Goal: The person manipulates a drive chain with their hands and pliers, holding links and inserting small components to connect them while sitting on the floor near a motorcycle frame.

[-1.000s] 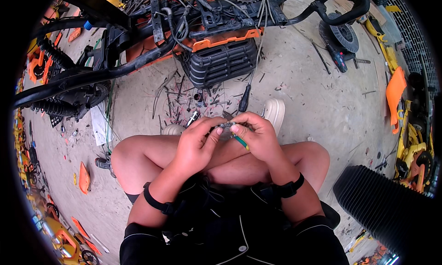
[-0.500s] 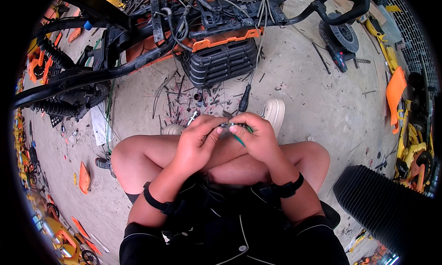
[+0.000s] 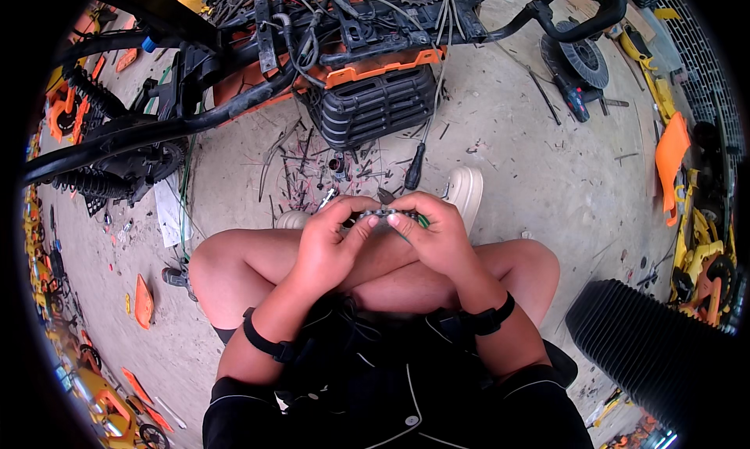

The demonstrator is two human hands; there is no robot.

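Both my hands meet above my crossed legs, pinching a short piece of what looks like metal chain [image 3: 380, 212] between thumbs and fingertips. My left hand [image 3: 334, 234] closes on its left end. My right hand [image 3: 432, 229] grips the other end and also has green-handled pliers [image 3: 423, 221] tucked in it. The dark jaws of the pliers poke out past the fingertips, and the rest is covered by my fingers. Just beyond my hands, a screwdriver with a dark handle [image 3: 416, 168] lies on the floor.
A stripped vehicle frame [image 3: 234, 101] with loose wiring and a black ribbed box [image 3: 379, 109] stands ahead. Cut scraps and wires litter the floor below it. A cordless drill [image 3: 576, 101] lies right, by a round disc [image 3: 586, 62]. A black ribbed cylinder [image 3: 641, 336] is near right.
The chain piece now lies more level and shows more between my fingertips. My right fingers have shifted slightly, and the green handle has turned a little.
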